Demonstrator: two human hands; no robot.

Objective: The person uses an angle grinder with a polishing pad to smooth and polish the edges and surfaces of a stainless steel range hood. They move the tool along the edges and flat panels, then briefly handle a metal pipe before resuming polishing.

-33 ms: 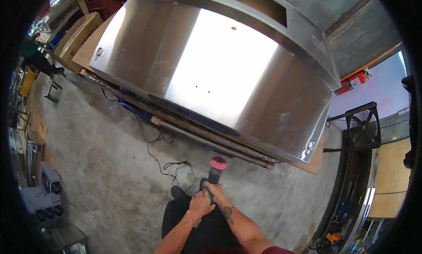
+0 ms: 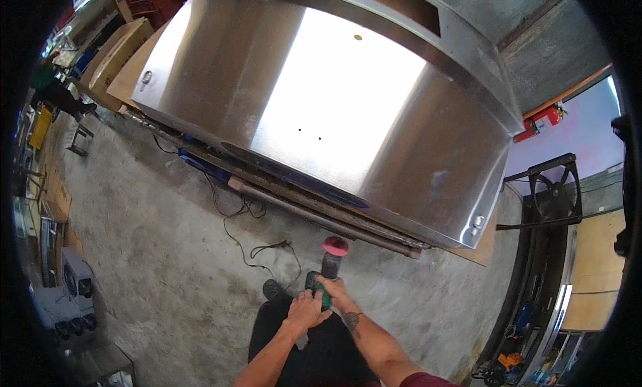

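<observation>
An angle grinder (image 2: 330, 266) with a green body, a dark front end and a pink-red disc (image 2: 336, 246) is held low in front of my legs. My right hand (image 2: 332, 292) wraps round its body. Against the rear of the tool, my left hand (image 2: 307, 309) is closed on it too. The disc points away from me and is apart from the large brushed-metal box (image 2: 221, 79) ahead. Two small dark holes and a larger round hole mark that box's bright panel. My palms hide part of the grinder's rear.
A rusty pipe (image 2: 321, 216) runs along the box's near lower edge. Black cable (image 2: 251, 253) loops across the concrete floor (image 2: 174, 286). A square-framed fan (image 2: 554, 189) and a red fire extinguisher (image 2: 540, 125) are at right. Another person (image 2: 60, 96) stands at far left.
The view has shifted slightly. The grinder and my hands appear a little farther right, with more of the green body showing. My grip stays the same.
</observation>
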